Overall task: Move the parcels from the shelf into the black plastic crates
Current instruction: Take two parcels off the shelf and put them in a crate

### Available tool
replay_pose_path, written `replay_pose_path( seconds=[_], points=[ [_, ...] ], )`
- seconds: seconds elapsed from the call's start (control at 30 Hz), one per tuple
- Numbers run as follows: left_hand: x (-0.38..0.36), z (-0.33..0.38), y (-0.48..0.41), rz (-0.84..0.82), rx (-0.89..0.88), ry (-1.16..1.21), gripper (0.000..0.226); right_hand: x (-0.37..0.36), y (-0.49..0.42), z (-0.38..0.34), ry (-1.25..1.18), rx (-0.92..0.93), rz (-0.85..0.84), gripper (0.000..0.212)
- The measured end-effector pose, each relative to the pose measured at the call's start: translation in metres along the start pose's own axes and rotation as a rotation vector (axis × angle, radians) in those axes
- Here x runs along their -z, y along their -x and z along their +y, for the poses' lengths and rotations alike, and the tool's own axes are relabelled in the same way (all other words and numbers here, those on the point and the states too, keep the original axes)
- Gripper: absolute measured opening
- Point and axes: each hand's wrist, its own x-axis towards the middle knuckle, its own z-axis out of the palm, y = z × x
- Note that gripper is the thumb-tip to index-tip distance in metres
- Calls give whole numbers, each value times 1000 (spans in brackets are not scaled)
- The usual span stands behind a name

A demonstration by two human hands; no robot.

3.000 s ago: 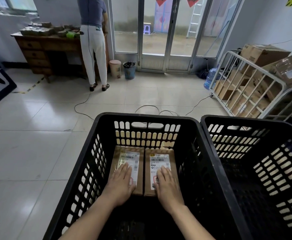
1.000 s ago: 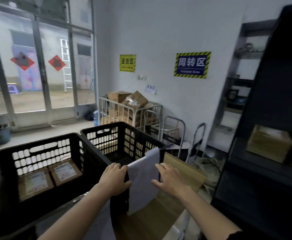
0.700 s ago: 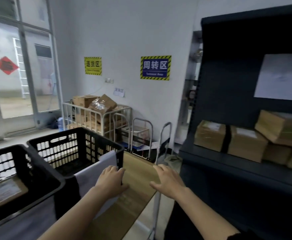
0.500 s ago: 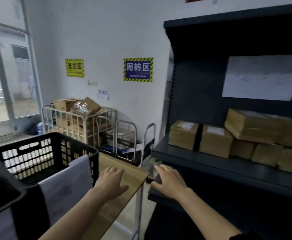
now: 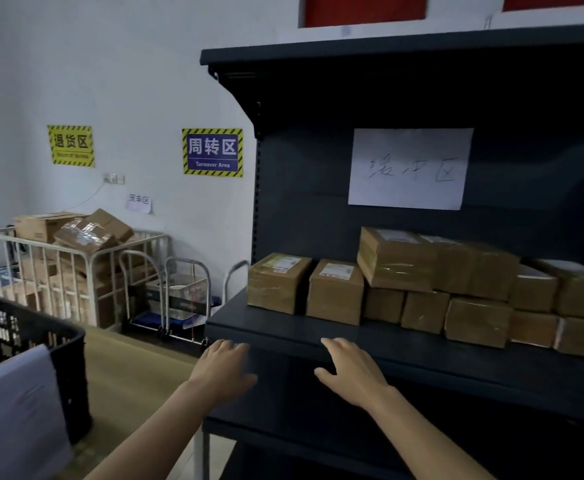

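Hands, left hand (image 5: 223, 370) and right hand (image 5: 349, 370), reach empty and spread. Parcels (image 5: 335, 291) at one o'clock; pulling lower ones could topple the stack.

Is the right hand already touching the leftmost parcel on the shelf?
Apart. The head view shows the right hand open, below the shelf edge, with bare shelf surface between its fingertips and the leftmost parcel.

White wall (image 5: 138, 64) carries a yellow hazard-striped sign (image 5: 71, 146), a blue "Turnover Area" sign (image 5: 212, 152) and a small paper note (image 5: 139, 202); white metal cage trolley (image 5: 72, 271) full of cardboard boxes against it; folded hand trolleys (image 5: 179, 292) beside; light dim, even.
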Motion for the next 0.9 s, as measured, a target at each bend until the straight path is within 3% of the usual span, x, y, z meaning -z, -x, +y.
replay_pose_path(
  seconds=[0.27, 0.67, 0.9],
  points=[
    [-3, 12, -43, 29, -97, 68, 61, 2, -18, 19, -41, -48, 8, 59],
    [-1, -65, -141, 24, -195, 63, 60, -9, -115, -17, -88, -155, 58, 60],
    [2, -89, -209, 72, -224, 327, 54, -12, -155, -26, -186, -273, 190, 56]
  ],
)
